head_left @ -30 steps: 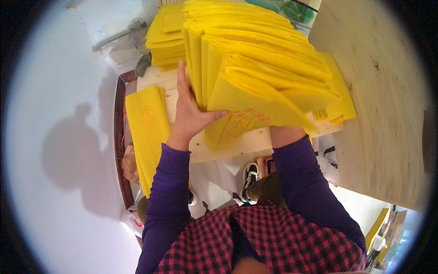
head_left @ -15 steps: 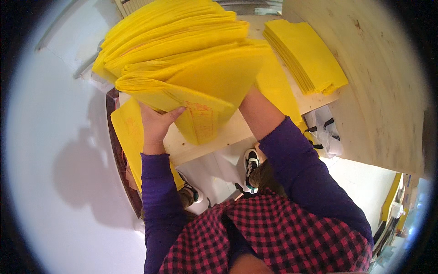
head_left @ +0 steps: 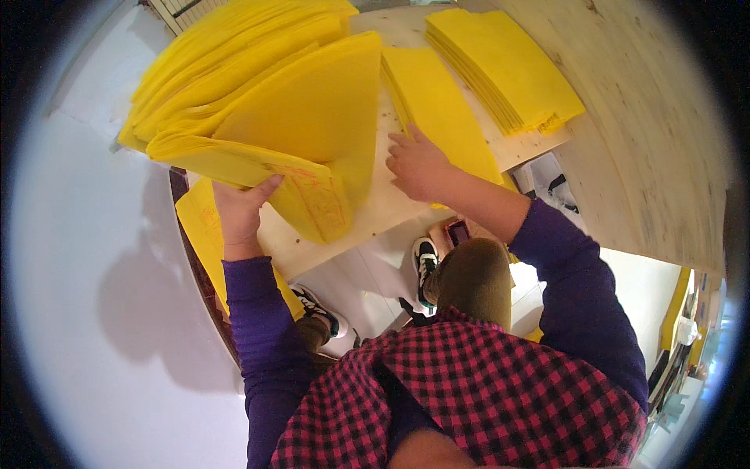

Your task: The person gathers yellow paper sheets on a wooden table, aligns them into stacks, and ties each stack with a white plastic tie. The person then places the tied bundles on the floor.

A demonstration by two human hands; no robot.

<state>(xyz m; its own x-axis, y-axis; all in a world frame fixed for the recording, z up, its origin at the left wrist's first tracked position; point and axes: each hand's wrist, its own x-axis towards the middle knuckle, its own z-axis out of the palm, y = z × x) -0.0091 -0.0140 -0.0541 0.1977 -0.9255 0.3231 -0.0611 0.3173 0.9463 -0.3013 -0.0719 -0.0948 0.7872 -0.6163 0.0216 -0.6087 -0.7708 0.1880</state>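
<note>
My left hand (head_left: pixel 246 205) grips the lower corner of a large, thick stack of folded yellow cloth-like sheets (head_left: pixel 250 74), its thumb on top. The near fold of that stack sags open and bears red markings. My right hand (head_left: pixel 420 164), apart from the large stack, has loosely bent fingers at the left edge of a flat yellow stack (head_left: pixel 453 117) on the wooden table (head_left: pixel 367 223). Nothing shows in that hand; its fingertips are close to or touching the edge.
Another folded yellow stack (head_left: pixel 508 70) lies at the table's right, beside a tall wooden panel (head_left: pixel 648 148). More yellow sheets (head_left: pixel 195 223) hang low at the left, near a white wall (head_left: pixel 78 258). Below the table's front edge are my shoes (head_left: pixel 424 270).
My right hand has come out from behind the large stack and moved to the middle stack. The large stack has shifted left with my left hand. My right knee has come into view.
</note>
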